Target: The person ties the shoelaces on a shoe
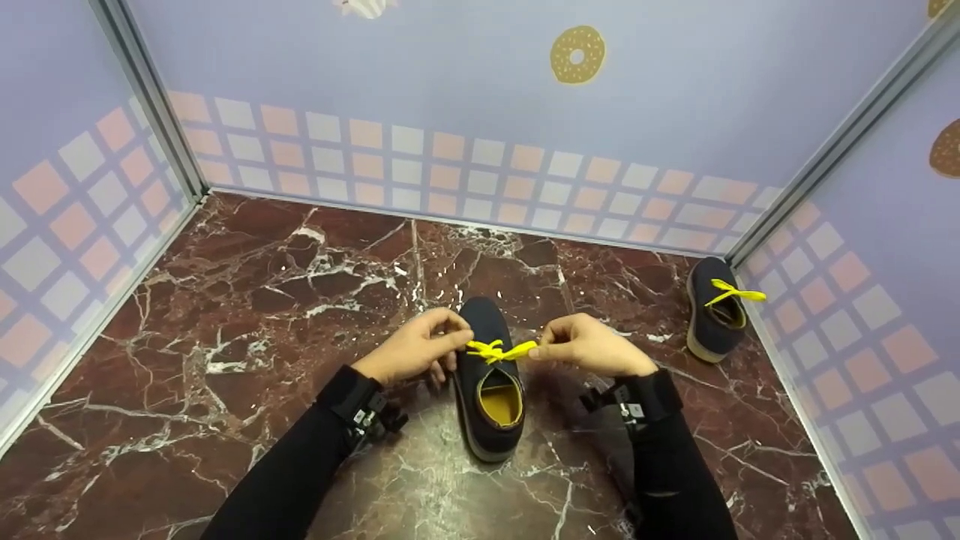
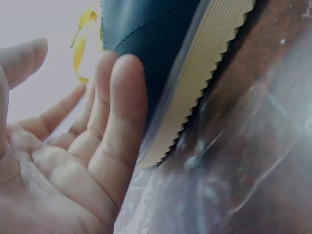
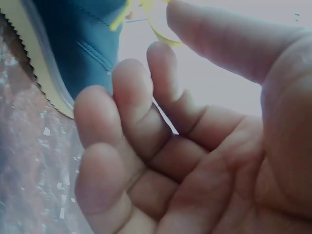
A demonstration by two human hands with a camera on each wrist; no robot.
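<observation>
In the head view a dark lace-up shoe (image 1: pixel 489 435) with a yellow lining stands on the floor, toe pointing away. Its yellow shoelace (image 1: pixel 495 351) is tied in a bow across the top. My right hand (image 1: pixel 592 345) pinches the right loop's end between thumb and curled index finger. On the other side is my left hand (image 1: pixel 412 349), fingertips right at the left loop. In the left wrist view its thumb stands apart from the extended fingers (image 2: pixel 127 92), which lie beside the shoe's pale, ridged sole (image 2: pixel 195 73).
A matching dark shoe (image 1: pixel 709 337) with a yellow bow (image 1: pixel 735 291) stands at the right, close to the side wall. Patterned panels (image 1: pixel 450 75) enclose the dark red marbled floor (image 1: pixel 247 300) at the back and both sides.
</observation>
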